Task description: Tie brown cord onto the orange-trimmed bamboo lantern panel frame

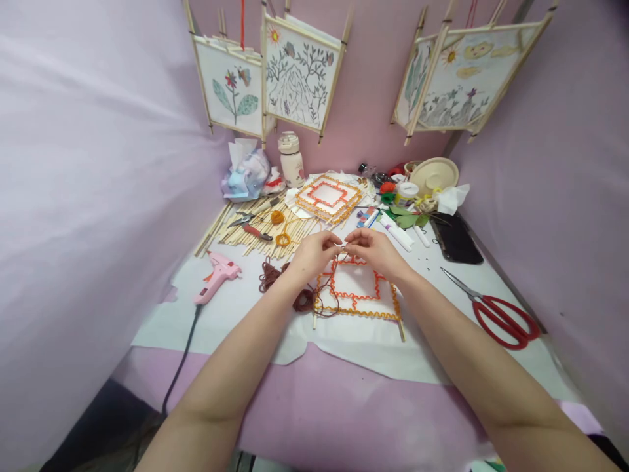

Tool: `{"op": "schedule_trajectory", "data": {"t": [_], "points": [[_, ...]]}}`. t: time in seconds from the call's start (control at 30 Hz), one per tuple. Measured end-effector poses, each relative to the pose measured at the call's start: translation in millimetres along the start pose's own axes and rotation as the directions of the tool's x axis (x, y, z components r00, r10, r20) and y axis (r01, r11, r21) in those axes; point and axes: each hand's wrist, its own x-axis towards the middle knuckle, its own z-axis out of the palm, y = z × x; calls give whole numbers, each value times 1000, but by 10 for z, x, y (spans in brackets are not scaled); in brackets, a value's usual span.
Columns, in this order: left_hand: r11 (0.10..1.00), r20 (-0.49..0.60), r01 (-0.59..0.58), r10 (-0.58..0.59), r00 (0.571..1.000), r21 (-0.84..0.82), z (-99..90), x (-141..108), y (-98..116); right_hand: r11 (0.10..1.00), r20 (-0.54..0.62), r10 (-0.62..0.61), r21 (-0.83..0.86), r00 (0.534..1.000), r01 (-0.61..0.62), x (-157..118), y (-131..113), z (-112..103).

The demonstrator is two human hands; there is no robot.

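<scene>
A square frame of thin sticks (358,314), trimmed with wavy orange and yellow cord, lies before me on the white sheet. My left hand (319,252) and my right hand (371,249) meet over its far edge, fingertips pinched close together. A strand of brown cord (338,278) runs up to the fingers of both hands. The rest of that cord lies as a loose brown bundle (304,299) beside the frame, partly behind my left forearm. What exactly sits between the fingertips is small and partly hidden.
At left lie a pink glue gun (219,276) with its cable, pruning shears (250,226) and many thin sticks (236,244). Red-handled scissors (501,318) and a black phone (457,239) lie at right. A second decorated frame (329,196) and a bottle (291,160) stand behind; lantern panels (302,72) hang above.
</scene>
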Motion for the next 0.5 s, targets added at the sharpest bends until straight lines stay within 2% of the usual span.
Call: {"op": "schedule_trajectory", "data": {"t": [0.13,0.3,0.4,0.5], "points": [[993,-88,-36,46,995,114,29,28,-72,999,-23,53,13,998,-53,40,103,-9],[974,-90,-51,73,993,222,102,15,-107,997,-66,78,-16,995,-79,46,135,1],[983,-49,-67,76,996,172,162,7,-102,990,-71,117,86,991,-111,38,108,20],[1000,-17,-6,6,1000,18,199,11,-78,952,-65,180,263,981,-157,36,76,50]]}}
